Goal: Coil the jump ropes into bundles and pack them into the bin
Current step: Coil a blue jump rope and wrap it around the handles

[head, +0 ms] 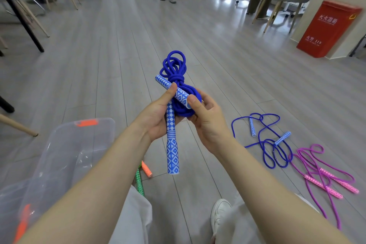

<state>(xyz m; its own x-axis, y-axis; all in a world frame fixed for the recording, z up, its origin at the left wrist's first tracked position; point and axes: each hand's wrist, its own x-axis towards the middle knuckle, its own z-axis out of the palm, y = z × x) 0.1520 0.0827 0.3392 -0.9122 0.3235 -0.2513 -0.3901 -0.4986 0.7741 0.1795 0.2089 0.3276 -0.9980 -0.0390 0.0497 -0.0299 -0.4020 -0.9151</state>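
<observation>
1. Both hands are up over the floor (227,61), working a blue rope (175,69) that is already bunched and knotted round its middle.
2. Left hand (158,119) grips the bundle and 1 handle (172,144), thumb pressed on the other handle (174,91). Right hand (206,119) curls round the far side of the coil, thumb on that upper handle's end.
3. My read: coiling is nearly done; this is the tidy-up before packing.
4. Next call: keep the loops pinched so nothing springs loose, then swing left and down to the clear bin (65,156) beside the left forearm.
5. Waiting on the floor, well apart to the right: a second blue rope (265,144) and a pink rope (316,168), both uncoiled.
6. Hard to tell: how the knot is tied; the palms hide the coil's lower part.
7. Orange and green handles (143,174) peek out beside the bin; their cords are hidden.
</observation>
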